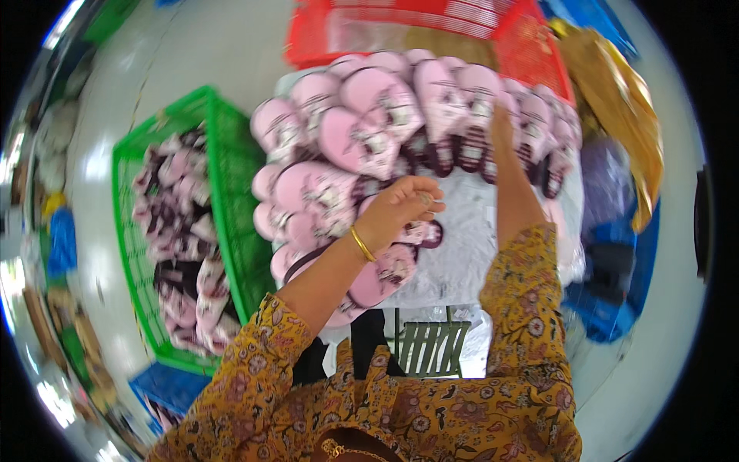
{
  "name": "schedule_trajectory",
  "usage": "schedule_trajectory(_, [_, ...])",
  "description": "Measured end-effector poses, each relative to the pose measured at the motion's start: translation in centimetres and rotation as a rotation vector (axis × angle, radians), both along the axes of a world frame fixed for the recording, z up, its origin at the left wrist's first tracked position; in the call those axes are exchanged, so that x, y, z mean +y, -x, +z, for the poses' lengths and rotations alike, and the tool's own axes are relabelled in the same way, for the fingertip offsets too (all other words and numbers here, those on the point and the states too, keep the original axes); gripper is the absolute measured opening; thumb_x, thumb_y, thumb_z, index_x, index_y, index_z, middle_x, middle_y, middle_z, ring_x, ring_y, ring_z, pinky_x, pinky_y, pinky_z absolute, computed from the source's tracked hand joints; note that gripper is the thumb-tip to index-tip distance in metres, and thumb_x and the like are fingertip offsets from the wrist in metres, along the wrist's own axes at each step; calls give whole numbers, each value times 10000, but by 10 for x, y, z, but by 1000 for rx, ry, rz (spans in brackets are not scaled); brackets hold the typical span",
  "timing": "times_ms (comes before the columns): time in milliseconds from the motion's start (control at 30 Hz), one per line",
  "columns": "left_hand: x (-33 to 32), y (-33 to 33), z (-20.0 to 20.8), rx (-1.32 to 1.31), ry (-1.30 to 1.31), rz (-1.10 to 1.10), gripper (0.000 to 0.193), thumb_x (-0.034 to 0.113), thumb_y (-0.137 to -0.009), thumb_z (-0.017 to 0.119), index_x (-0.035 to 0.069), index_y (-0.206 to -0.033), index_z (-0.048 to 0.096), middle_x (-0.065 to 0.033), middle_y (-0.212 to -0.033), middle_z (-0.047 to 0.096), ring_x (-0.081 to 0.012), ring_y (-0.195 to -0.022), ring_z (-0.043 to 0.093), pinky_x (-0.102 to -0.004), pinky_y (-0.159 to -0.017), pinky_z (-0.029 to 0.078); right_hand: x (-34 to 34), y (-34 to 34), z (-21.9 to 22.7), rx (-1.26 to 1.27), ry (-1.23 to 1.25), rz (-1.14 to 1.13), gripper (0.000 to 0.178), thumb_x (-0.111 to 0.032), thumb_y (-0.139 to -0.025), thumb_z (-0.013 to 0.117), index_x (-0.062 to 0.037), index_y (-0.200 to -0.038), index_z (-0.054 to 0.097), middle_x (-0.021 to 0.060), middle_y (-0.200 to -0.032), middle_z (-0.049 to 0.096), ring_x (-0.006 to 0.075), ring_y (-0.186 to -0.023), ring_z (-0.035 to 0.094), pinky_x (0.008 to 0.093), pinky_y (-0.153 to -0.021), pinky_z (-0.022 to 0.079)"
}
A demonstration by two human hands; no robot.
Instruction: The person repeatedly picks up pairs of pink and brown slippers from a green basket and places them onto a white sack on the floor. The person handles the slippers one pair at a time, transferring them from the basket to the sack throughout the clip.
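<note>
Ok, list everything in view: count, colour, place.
Slippers: many, pink and maroon, on table
Table: one, white top, centre
Far crate: one, red, beyond table
Left crate: one, green, beside table
Pieces: many, pink and dark, in left crate
Near crate: one, blue, lower left
Bin: one, blue, right
Sheet: one, golden-brown, upper right
Bag: one, purple, below sheet
Seat: one, dark green, near table edge
Clutter: uncounted, mixed, far left
Bracelet: one, gold, left wrist
Necklace: one, gold, bottom
Sleeves: two, mustard floral, forearms
Left hand: one, bare, over slippers
Right hand: one, bare, at far slippers
</note>
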State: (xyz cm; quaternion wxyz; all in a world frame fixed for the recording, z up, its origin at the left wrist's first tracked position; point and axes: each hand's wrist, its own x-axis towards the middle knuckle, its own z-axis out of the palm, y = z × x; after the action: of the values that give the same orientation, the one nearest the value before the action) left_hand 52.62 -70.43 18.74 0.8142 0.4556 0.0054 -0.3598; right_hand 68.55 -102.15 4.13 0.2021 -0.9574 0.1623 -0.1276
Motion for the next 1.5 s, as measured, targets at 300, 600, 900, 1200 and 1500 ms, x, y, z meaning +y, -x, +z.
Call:
schedule_trajectory(300, [188,117,71,-329,-514,327,211,102,-914,555,39,-1115,573,-43,-1029,620,-130,-922,591,-288,-786,486,39,62,38,-320,-145,-218,501,-344,-934,494,1,-1298,495,189,-1254,543,319,-1109,543,378,-957,418])
schedule_trajectory(600, [177,154,223,-1207,114,548,253,148,-932,512,-65,-1041,591,-145,-918,620,-293,-854,603,-366,-712,505,295,144,180,-219,-553,589,335,-146,-956,523,48,-1228,522,147,-1207,570,216,-1090,551,319,-942,428])
schedule_trajectory(900, [280,119,219,-1272,83,916,188,88,-902,566,-84,-911,642,-141,-818,655,-256,-735,622,-324,-589,507,545,72,166,119,-688,907,297,-233,-904,607,-22,-1113,607,122,-1032,636,206,-953,607,305,-842,475])
schedule_trajectory(1200, [441,92,102,-1155,-638,439,85,72,-839,605,51,-888,672,-81,-835,665,-230,-738,638,-353,-600,513,649,-39,30,-62,-32,912,449,-337,-810,678,-46,-1135,574,172,-1200,553,352,-1112,500,442,-949,406])
schedule_trajectory(1500, [544,38,-229,7,-880,834,127,119,-874,597,47,-970,640,-51,-813,642,-145,-660,592,-262,-602,464,712,-120,-46,30,255,837,699,-412,-780,684,-78,-1347,448,208,-1416,362,382,-1324,297,455,-1076,297])
